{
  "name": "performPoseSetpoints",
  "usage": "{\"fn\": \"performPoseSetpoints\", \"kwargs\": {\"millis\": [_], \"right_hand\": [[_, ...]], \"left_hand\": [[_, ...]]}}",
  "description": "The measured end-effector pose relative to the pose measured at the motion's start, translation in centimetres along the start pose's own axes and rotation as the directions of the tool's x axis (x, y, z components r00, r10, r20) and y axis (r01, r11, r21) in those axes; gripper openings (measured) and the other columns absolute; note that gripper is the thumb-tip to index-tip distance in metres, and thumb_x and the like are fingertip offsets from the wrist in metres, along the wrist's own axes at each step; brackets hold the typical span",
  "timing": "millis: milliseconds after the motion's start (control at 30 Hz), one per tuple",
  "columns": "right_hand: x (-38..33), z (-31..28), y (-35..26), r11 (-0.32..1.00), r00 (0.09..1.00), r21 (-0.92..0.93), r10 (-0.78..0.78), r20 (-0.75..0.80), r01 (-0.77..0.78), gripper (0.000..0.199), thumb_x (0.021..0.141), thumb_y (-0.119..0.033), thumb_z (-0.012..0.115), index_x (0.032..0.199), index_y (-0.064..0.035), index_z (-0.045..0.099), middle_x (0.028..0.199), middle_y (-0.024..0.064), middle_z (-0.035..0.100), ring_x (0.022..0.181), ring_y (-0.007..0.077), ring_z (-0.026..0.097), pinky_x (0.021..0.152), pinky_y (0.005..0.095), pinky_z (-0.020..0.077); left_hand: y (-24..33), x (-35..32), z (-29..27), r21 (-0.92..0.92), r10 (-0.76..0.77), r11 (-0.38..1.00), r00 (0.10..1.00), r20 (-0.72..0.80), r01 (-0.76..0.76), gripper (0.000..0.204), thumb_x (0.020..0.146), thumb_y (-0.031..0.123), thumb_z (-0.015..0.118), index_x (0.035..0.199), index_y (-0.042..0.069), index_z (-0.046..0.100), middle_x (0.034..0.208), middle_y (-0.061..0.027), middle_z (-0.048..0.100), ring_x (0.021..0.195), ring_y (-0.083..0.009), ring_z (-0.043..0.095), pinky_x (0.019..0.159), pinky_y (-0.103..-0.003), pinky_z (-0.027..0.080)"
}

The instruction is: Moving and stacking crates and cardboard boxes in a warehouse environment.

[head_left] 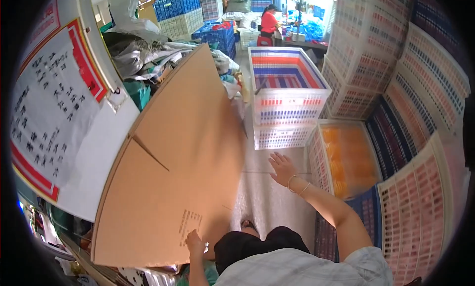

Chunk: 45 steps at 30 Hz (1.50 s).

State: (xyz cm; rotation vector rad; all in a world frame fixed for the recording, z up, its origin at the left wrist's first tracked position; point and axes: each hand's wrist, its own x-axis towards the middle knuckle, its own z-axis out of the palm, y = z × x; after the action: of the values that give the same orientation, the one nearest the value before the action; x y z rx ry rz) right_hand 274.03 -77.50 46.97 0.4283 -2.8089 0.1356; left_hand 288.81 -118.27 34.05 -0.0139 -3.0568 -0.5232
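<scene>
A large flat cardboard sheet (188,132) leans upright on my left, with a slit in its upper part and small dark print low down. My left hand (194,240) is against its lower part, fingers curled; a small white bit shows by the thumb, but what it is cannot be made out. My right hand (282,168), with a thin bracelet at the wrist, is stretched forward over the floor, fingers apart, holding nothing. In front of it stand stacked white plastic crates (288,108), the top one open, with red and blue showing inside.
Tall stacks of plastic crates (415,187) line the right side. A crate of orange items (349,152) stands low there. Sacks and bags (148,48) are piled behind the cardboard. A poster board (54,103) is at the left. A person in red (268,23) works far ahead.
</scene>
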Motion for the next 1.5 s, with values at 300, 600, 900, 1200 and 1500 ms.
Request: {"fn": "performPoseSetpoints", "kwargs": {"millis": [300,600,900,1200,1500], "right_hand": [[23.9,8.2,14.1,0.841,0.965,-0.525,0.018,0.261,0.127,0.042,0.081,-0.019,0.037,0.120,-0.0028,0.036,0.128,0.0107,0.032,0.122,0.0252,0.023,0.098,0.0436,0.0175],[41.8,20.8,28.4,0.817,0.886,-0.527,0.046,0.462,0.232,0.037,0.079,-0.021,0.042,0.112,-0.0045,0.046,0.107,0.0118,0.050,0.109,0.0268,0.038,0.095,0.0441,0.0220],[44.8,21.3,36.4,0.950,0.802,-0.307,0.143,0.580,0.053,0.020,0.076,-0.020,0.049,0.087,-0.0081,0.061,0.093,0.0080,0.058,0.083,0.0219,0.057,0.062,0.0344,0.0474],[38.3,0.5,43.7,0.821,0.807,-0.568,0.296,0.511,0.058,0.013,0.068,-0.017,0.057,0.079,-0.0141,0.063,0.084,0.0080,0.061,0.075,0.0232,0.060,0.067,0.0333,0.0468],[16.5,-27.5,29.4,0.800,0.768,0.193,0.600,-0.225,-0.568,0.012,0.070,-0.001,0.058,0.082,-0.0002,0.061,0.073,0.0044,0.061,0.067,0.0089,0.054,0.061,0.0204,0.0424]], "left_hand": [[7.2,16.6,-2.7,-0.241,-0.135,0.959,0.988,0.069,0.148,0.047,0.069,0.021,0.058,0.108,-0.002,0.044,0.103,-0.0217,0.049,0.096,-0.0339,0.046,0.082,-0.041,0.035],[11.5,17.8,0.2,-0.106,-0.548,0.834,0.836,-0.032,0.542,0.043,0.070,0.021,0.059,0.103,-0.004,0.045,0.094,-0.0232,0.052,0.086,-0.0385,0.050,0.074,-0.042,0.041],[18.8,26.3,2.1,-0.175,-0.470,0.833,0.838,0.278,0.525,0.042,0.072,0.023,0.058,0.103,-0.002,0.046,0.096,-0.0232,0.052,0.088,-0.0362,0.051,0.076,-0.040,0.041],[18.0,34.6,2.2,-0.136,-0.177,0.962,0.923,0.341,0.235,0.040,0.077,0.021,0.054,0.109,0.000,0.044,0.105,-0.0197,0.049,0.096,-0.0317,0.048,0.081,-0.035,0.040],[21.2,40.2,6.6,-0.271,0.319,0.937,0.855,0.410,-0.219,0.038,0.076,0.017,0.055,0.108,-0.001,0.044,0.103,-0.0192,0.050,0.095,-0.0325,0.049,0.080,-0.036,0.040]]}}
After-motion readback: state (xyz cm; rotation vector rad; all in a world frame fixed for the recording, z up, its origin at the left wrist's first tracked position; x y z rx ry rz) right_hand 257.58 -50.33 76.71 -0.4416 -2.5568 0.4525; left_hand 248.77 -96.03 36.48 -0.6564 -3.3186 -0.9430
